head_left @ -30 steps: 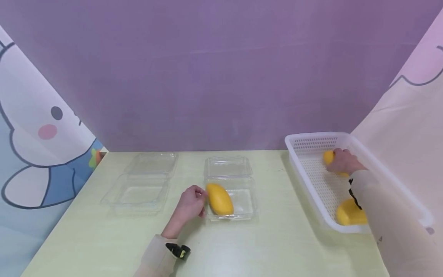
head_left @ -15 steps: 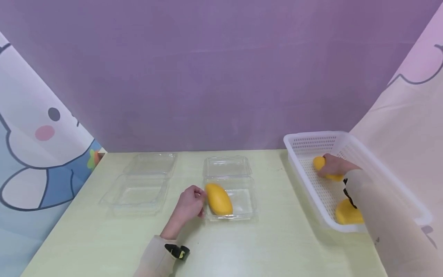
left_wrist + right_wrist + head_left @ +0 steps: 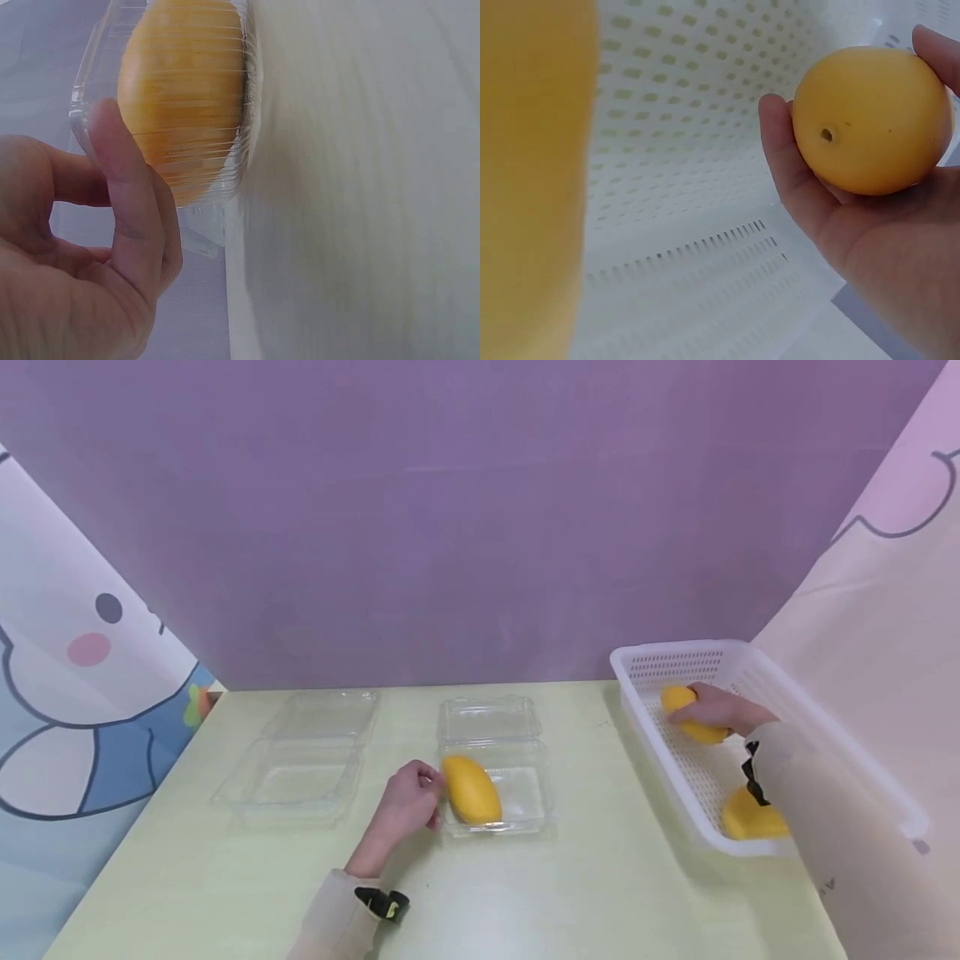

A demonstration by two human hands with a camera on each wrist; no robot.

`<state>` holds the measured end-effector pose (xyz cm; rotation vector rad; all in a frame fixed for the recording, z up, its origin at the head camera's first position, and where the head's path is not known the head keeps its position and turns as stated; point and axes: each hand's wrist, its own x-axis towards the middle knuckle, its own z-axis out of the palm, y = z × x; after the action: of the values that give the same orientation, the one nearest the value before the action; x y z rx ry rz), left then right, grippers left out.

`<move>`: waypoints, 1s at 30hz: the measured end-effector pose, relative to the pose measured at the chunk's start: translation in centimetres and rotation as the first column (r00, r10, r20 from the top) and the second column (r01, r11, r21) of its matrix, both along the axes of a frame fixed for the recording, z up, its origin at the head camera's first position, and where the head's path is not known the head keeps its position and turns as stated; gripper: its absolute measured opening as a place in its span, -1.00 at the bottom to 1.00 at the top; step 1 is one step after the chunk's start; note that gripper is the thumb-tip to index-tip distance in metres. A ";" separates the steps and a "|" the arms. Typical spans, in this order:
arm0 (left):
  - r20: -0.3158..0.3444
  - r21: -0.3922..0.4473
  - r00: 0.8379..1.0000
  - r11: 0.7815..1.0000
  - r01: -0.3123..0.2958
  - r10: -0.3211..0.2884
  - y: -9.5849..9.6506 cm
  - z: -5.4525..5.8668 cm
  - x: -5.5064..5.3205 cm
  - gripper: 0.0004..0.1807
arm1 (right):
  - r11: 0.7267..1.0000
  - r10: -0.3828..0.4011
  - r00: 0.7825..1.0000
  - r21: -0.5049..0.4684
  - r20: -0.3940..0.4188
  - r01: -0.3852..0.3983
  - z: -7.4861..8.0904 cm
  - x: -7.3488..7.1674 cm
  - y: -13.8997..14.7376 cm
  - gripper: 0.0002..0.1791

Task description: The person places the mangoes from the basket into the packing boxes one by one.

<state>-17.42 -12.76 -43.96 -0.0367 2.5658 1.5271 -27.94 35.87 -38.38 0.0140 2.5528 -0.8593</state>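
In the head view my right hand [image 3: 716,706] grips a yellow mango [image 3: 701,731] inside the white basket [image 3: 660,760]. The right wrist view shows this mango [image 3: 870,120] end-on, stem scar visible, fingers and thumb around it. Another mango [image 3: 750,817] lies at the basket's near end, partly behind my right sleeve. My left hand [image 3: 411,797] pinches the left rim of an open clear plastic clamshell box [image 3: 525,793]. Inside that box, on its left side, rests one mango [image 3: 472,789]. The left wrist view shows my fingertips at the box's edge [image 3: 79,112].
A second open clamshell box [image 3: 300,777] stands to the left, its lid folded back. Both boxes rest on the pale table [image 3: 525,902]. A purple wall [image 3: 480,527] closes off the back, with printed sheets on both sides.
My right hand has moved left with its mango and raised it off the basket floor. My left hand stays at the box's rim. The head view has shifted slightly.
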 end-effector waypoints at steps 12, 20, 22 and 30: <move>-0.024 0.004 1.000 1.000 0.009 -0.009 -0.1 -0.3 -0.3 -0.83 | 0.997 -0.018 0.997 -0.070 -0.072 0.013 1.7 0.6 -0.8 -0.27; -0.012 0.000 1.000 1.000 -0.004 0.004 0.0 -0.1 -0.1 -0.82 | 0.990 0.002 0.994 -0.141 -0.108 -0.018 2.5 1.0 -1.2 -0.30; -0.012 0.003 1.000 1.000 -0.005 0.005 0.1 -0.2 -0.1 -0.83 | 0.988 0.006 0.994 -0.152 -0.112 -0.023 2.8 1.1 -1.4 -0.30; -0.009 -0.008 1.000 1.000 -0.001 0.001 0.0 -0.3 -0.3 -0.82 | 0.985 0.051 0.987 -0.153 -0.155 -0.074 5.0 1.9 -3.5 -0.32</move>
<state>-17.70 -12.74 -44.24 -0.0327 2.5791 1.5206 -26.01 32.37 -33.36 -0.1859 2.5985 -1.0731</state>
